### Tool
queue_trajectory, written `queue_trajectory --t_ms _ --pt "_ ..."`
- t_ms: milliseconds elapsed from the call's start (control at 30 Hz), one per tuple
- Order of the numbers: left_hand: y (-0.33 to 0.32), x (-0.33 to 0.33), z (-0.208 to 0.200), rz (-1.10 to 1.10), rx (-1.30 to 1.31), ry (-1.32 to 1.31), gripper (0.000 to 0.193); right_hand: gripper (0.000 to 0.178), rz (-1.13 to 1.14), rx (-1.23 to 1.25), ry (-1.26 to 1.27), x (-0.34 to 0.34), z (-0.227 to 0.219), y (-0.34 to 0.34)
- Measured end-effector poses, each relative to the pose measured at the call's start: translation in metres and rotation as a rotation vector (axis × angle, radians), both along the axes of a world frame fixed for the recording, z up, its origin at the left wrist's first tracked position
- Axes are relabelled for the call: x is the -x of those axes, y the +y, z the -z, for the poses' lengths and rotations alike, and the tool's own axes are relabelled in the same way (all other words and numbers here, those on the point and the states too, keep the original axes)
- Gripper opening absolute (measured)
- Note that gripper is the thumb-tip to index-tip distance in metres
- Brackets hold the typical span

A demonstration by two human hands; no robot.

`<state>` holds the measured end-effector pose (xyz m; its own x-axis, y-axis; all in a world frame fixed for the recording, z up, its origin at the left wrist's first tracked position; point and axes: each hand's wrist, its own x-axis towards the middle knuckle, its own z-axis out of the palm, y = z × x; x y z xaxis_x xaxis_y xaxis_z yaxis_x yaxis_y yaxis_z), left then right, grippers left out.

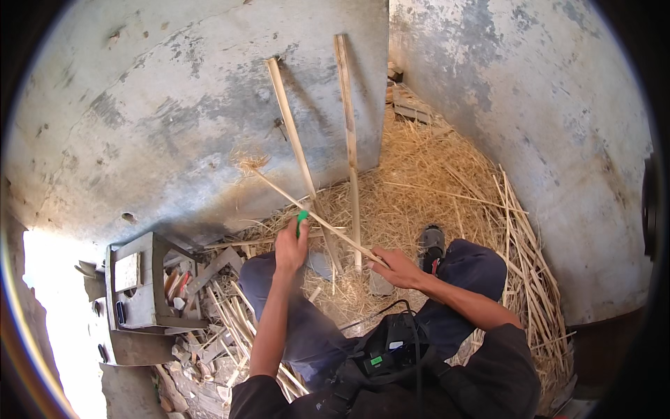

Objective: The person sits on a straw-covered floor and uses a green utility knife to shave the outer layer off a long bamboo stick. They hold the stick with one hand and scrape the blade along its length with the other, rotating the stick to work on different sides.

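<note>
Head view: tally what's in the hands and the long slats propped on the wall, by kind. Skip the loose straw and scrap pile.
Green-handled tool, in the left hand: 1
Thin cane strip, held by the right hand with its far end frayed: 1
Long wooden slats leaning on the wall: 2
Total: 4
</note>
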<state>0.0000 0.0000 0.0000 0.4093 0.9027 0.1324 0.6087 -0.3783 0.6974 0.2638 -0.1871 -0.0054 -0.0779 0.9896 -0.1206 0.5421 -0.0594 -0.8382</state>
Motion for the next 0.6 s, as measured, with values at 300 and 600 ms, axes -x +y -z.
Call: queue_trajectory --t_ms 300,600 --pt "-0.014 -0.011 0.006 0.122 -0.024 -0.053 0.035 0.034 0.039 0.017 0.007 -0.009 -0.011 -0.004" --pt "-0.017 -0.007 0.009 0.358 -0.087 -0.139 0.036 0.034 -0.008 0.024 0.028 -0.008 -0.005 -0.006"
